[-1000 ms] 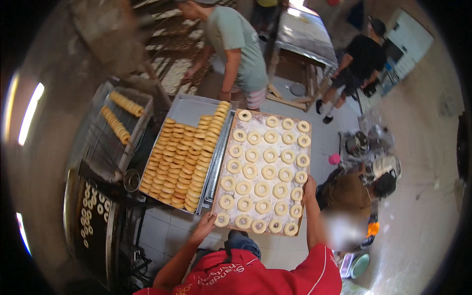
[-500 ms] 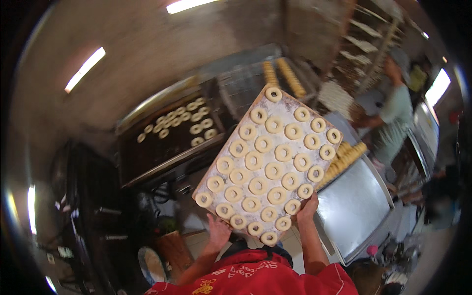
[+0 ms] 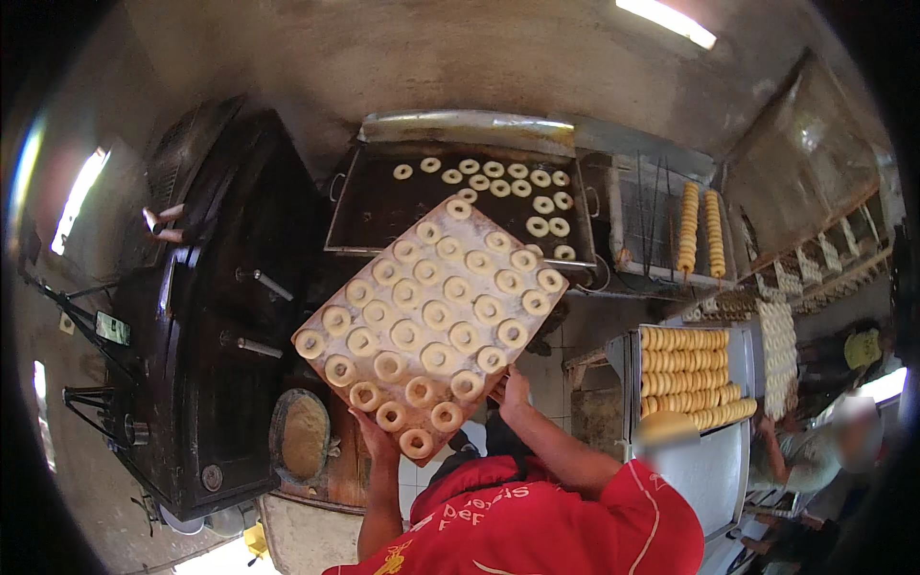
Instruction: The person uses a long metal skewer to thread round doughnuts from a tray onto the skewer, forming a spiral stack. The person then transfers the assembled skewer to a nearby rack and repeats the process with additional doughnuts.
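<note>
Brown wall (image 3: 460, 57) behind, the floured board (image 3: 413, 362) has swung from the tray (image 3: 743, 352), bringing its dough rings (image 3: 395, 334) near the dark pan (image 3: 383, 216), left hand (image 3: 377, 439) and right hand (image 3: 513, 389) fingers grasping the board's near edges, tips seemingly underneath.

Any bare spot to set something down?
Bare: silver metal sheet, bordered above by rows of golden rings and at left by red fabric sleeve. Crowded: floured wooden board, packed with pale dough rings; right side of dark rectangular pan.

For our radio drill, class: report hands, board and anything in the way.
Left hand and right hand hold board. Dough rings across it. Board hides part of pan from view.
</note>
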A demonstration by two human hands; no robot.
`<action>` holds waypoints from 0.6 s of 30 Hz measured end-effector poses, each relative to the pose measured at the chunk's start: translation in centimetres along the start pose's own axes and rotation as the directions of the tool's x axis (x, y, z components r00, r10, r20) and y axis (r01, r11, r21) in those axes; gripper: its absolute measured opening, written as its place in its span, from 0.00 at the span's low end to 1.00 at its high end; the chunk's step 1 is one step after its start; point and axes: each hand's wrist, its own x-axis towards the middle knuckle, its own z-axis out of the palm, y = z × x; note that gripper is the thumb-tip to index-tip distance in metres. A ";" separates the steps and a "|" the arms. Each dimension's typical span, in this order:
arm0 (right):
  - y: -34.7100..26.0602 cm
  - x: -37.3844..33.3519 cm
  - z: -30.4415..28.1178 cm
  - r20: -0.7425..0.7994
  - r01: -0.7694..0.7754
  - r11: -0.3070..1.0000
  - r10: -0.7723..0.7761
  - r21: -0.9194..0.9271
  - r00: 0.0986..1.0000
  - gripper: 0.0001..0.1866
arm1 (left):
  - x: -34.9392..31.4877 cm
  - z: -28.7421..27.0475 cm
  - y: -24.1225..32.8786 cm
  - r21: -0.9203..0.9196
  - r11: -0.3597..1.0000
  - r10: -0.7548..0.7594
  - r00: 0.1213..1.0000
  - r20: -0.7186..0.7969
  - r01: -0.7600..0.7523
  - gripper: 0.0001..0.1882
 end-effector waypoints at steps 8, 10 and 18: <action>-16.0 9.6 9.3 0.775 0.771 -0.382 -0.593 -0.510 0.219 0.13 | -1.2 -5.5 5.7 0.175 0.982 0.094 0.988 -0.120 -0.072 0.47; -20.4 13.5 16.6 0.906 0.793 -0.538 -0.420 -0.285 0.040 0.17 | -0.8 -7.5 6.9 0.212 0.974 0.112 0.982 -0.154 -0.077 0.46; -21.8 25.7 33.3 0.890 0.869 -0.195 -0.086 -0.455 0.447 0.18 | -1.1 3.0 9.2 0.163 0.986 0.085 0.909 -0.408 -0.019 0.45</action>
